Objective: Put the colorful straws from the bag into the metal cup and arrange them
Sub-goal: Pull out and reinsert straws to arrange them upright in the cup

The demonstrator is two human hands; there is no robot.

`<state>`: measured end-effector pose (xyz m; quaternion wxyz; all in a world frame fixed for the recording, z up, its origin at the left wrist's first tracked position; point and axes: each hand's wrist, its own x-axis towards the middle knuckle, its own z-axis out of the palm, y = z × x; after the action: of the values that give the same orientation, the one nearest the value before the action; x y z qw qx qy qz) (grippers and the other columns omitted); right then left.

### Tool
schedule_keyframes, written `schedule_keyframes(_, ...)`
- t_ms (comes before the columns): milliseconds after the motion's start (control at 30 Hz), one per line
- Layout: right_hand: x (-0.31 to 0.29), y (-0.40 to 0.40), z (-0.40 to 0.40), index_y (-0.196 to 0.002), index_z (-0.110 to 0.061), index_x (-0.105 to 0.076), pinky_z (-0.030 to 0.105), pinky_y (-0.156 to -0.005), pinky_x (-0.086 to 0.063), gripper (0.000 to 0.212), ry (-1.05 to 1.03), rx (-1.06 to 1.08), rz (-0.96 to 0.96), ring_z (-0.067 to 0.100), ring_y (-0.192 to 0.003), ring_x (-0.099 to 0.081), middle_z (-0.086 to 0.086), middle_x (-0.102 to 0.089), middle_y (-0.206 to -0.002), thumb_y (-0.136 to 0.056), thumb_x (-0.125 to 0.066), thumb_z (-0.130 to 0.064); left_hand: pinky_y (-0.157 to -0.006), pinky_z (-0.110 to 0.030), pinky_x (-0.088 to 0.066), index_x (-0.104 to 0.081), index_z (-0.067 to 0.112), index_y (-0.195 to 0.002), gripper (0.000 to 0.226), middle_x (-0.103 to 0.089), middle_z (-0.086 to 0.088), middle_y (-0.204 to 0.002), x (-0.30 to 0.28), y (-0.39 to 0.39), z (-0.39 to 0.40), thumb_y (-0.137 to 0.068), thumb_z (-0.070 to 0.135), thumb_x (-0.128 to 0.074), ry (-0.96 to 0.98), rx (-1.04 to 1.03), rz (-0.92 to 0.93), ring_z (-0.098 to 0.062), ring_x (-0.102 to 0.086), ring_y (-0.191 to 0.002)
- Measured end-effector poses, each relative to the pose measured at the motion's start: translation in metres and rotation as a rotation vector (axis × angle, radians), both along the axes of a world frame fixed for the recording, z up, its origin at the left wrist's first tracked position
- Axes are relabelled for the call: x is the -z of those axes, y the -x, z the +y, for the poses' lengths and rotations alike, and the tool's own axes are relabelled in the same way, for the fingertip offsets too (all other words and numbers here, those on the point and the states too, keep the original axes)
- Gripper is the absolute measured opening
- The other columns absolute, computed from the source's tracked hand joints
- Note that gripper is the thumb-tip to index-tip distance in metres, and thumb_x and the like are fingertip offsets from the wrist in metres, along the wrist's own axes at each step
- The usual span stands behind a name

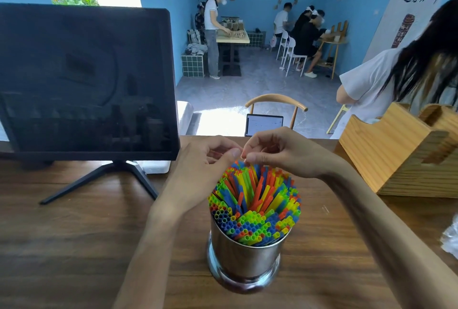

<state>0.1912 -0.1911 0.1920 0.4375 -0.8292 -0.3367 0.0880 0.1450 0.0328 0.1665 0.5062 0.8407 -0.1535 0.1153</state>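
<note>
On the far left we see a big black flat screen [86, 80] on a thin stand. It sits at the back of the brown wooden table [74, 234], so we think it is out of the way of the work.

Next comes our left hand [205, 157]. It reaches forward over the far side of the cup, with the arm coming up from below. The fingers are curled in and the thumb tip meets the other hand's thumb. It may be pinching a straw top, but we cannot tell for sure.

In the middle stands the shiny round metal cup [245, 254], upright on the table. It is packed full of thin plastic straws [255, 207] in red, blue, green and yellow. They lean and fan out at the top, so they need tidying.

Our right hand [275, 152] comes in from the right, wrist bent, fingers curled down. Its thumb and fingers seem to nip the tips of the far straws, likely to straighten them.

Further right is a light wooden box [386, 157]. At the right edge lies a crinkly clear plastic bag [451, 239], which looks empty.
</note>
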Motion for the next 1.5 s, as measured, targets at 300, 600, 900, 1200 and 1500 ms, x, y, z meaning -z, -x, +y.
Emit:
schedule_keyframes(300,-0.002,-0.002,-0.002,-0.099,-0.01,-0.079,0.017,-0.068,-0.052,0.018,-0.013,-0.036,0.066,0.007,-0.074,-0.071,0.002,-0.076,-0.078,-0.087,-0.079,-0.022,-0.076,-0.018,-0.051,-0.075,0.04,-0.095,0.01,-0.073,0.023,-0.089,0.001,-0.002,0.004,-0.097,0.034,-0.068,0.001,-0.014,-0.014,0.001,-0.068,-0.09)
schedule_keyframes(600,-0.01,-0.002,0.003,-0.102,-0.016,-0.076,0.021,-0.067,-0.05,0.011,0.176,-0.076,0.063,0.004,-0.073,-0.066,-0.011,-0.073,-0.081,-0.096,-0.072,-0.025,-0.073,-0.009,-0.048,-0.074,0.039,-0.096,0.009,-0.073,0.022,-0.089,0.001,-0.001,0.004,-0.098,0.033,-0.068,-0.017,-0.004,-0.007,0.002,-0.067,-0.091)
schedule_keyframes(900,-0.012,0.003,0.007,-0.097,-0.02,-0.074,0.027,-0.066,-0.051,0.007,0.18,-0.06,0.005,0.018,-0.072,-0.066,0.003,-0.07,-0.084,-0.095,-0.074,-0.027,-0.075,-0.008,-0.047,-0.073,0.041,-0.092,0.011,-0.072,0.023,-0.09,0.0,0.0,0.004,-0.097,0.033,-0.068,-0.015,0.012,-0.024,0.002,-0.066,-0.091)
schedule_keyframes(1200,-0.016,0.002,0.013,-0.099,-0.018,-0.069,0.02,-0.062,-0.048,0.013,0.268,-0.078,0.0,0.004,-0.068,-0.064,-0.001,-0.069,-0.087,-0.096,-0.072,-0.03,-0.069,-0.008,-0.047,-0.072,0.042,-0.096,0.009,-0.071,0.024,-0.089,0.0,0.0,0.006,-0.097,0.034,-0.068,-0.032,-0.024,-0.016,0.004,-0.065,-0.091)
schedule_keyframes(1500,-0.023,-0.002,0.01,-0.097,-0.013,-0.067,0.019,-0.064,-0.046,0.011,0.252,-0.07,-0.013,0.005,-0.066,-0.061,-0.004,-0.066,-0.08,-0.096,-0.072,-0.023,-0.073,-0.012,-0.047,-0.073,0.041,-0.096,0.008,-0.073,0.021,-0.089,-0.002,0.001,0.007,-0.097,0.035,-0.068,-0.028,-0.035,-0.005,0.003,-0.066,-0.093)
